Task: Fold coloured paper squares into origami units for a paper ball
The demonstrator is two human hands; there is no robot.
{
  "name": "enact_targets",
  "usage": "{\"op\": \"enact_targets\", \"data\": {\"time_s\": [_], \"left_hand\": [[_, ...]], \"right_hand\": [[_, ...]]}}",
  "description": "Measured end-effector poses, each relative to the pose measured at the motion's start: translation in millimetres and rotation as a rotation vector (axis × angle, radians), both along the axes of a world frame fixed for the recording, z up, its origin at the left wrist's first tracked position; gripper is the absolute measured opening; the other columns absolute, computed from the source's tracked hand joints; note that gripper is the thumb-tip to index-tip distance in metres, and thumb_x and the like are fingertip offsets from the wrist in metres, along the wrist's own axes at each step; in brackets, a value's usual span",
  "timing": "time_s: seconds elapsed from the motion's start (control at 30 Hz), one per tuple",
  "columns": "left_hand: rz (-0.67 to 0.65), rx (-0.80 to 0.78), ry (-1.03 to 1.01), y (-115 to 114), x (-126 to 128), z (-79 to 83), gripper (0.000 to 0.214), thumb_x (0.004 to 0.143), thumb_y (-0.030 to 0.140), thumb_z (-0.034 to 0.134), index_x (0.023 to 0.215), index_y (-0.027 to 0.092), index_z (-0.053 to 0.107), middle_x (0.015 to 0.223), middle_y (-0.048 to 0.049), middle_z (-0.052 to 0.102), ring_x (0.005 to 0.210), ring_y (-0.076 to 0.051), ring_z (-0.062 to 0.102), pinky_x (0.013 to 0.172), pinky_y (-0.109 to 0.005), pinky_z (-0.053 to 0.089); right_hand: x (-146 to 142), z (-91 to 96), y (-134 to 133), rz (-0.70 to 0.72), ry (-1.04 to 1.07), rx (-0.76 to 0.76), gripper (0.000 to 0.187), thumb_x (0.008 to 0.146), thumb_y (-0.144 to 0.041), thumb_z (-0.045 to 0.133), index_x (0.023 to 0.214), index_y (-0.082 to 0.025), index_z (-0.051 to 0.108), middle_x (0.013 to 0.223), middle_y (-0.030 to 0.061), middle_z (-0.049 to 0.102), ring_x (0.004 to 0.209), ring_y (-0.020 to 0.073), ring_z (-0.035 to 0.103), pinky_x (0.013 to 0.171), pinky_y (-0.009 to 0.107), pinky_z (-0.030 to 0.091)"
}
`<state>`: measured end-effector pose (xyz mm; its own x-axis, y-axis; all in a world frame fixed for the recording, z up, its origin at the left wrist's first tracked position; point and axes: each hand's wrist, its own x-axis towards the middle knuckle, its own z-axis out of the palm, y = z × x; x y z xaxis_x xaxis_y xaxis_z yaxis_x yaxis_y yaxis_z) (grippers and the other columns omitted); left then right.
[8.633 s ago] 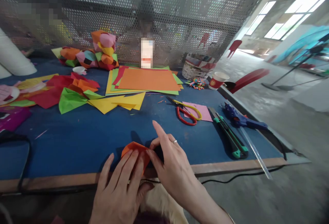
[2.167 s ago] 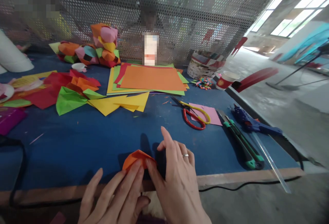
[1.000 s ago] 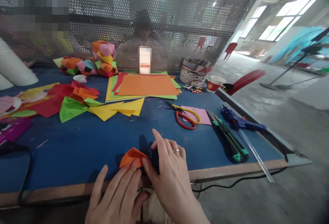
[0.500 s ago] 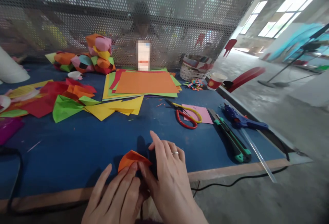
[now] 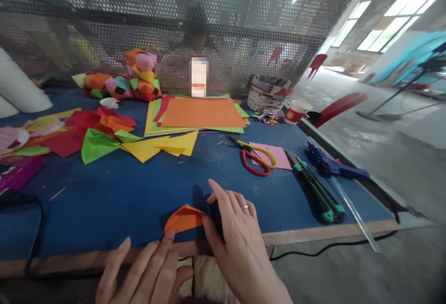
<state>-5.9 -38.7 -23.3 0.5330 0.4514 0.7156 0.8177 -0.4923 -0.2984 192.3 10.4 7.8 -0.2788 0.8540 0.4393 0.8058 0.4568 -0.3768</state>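
Note:
A folded piece of orange paper (image 5: pixel 184 218) lies at the table's near edge, its top creased to a low peak. My right hand (image 5: pixel 233 229), with a ring on one finger, has its thumb at the paper's right corner and its other fingers curled behind; it appears to grip that corner. Touching the lower left edge of the paper is a fingertip of my left hand (image 5: pixel 146 271). The left hand's fingers are apart, its thumb off the paper.
Scissors (image 5: pixel 256 167) lie on a pink paper square (image 5: pixel 283 157). Rightward are a green-black utility knife (image 5: pixel 318 192) and a blue glue gun (image 5: pixel 336 167) with a clear stick. Behind sit stacked coloured sheets (image 5: pixel 202 112), a paper cup (image 5: pixel 297 111), a woven basket (image 5: pixel 268 92) and folded paper balls (image 5: pixel 141 71).
My left hand has moved left and down, its thumb coming off the orange paper and its fingers spreading. The right hand stays at the paper's right end. The view has shifted slightly.

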Motion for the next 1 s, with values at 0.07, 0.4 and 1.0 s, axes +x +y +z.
{"op": "enact_targets", "data": {"time_s": [0.07, 0.4, 1.0], "left_hand": [[-0.003, -0.003, -0.019, -1.0, 0.2, 1.0, 0.016, 0.094, 0.026, 0.07, 0.098, 0.011, 0.075, 0.094, -0.008, 0.081, 0.08, -0.017, 0.073, 0.128, -0.047, 0.023], [0.071, -0.155, -0.424, -3.1, -8.4, 6.7, 0.01, 0.093, 0.009, 0.066, 0.099, 0.017, 0.067, 0.093, -0.0048, 0.077, 0.083, -0.017, 0.07, 0.109, -0.044, 0.045], [-0.074, -0.487, -0.556, 38.8, 3.5, 35.3, 0.026, 0.102, 0.029, 0.051, 0.126, 0.025, 0.063, 0.116, -0.0038, 0.073, 0.1, -0.015, 0.072, 0.085, -0.026, 0.06]], "right_hand": [[0.8, 0.0, -0.3, 0.005, -0.001, 0.0, 0.055, 0.096, -0.012, 0.054, 0.148, -0.015, 0.038, 0.115, 0.0109, 0.07, 0.103, 0.0289, 0.065, 0.083, 0.045, 0.051], [-1.8, 3.3, -3.7, 0.005, 0.144, -0.086, 0.02, 0.095, -0.011, 0.063, 0.11, -0.025, 0.063, 0.11, 0.0033, 0.07, 0.104, 0.0247, 0.062, 0.087, 0.041, 0.043], [-12.9, 7.7, -2.2, 0.044, 0.171, -0.043, 0.017, 0.095, -0.006, 0.062, 0.092, -0.022, 0.066, 0.098, 0.0007, 0.073, 0.097, 0.0214, 0.06, 0.085, 0.038, 0.04]]}}
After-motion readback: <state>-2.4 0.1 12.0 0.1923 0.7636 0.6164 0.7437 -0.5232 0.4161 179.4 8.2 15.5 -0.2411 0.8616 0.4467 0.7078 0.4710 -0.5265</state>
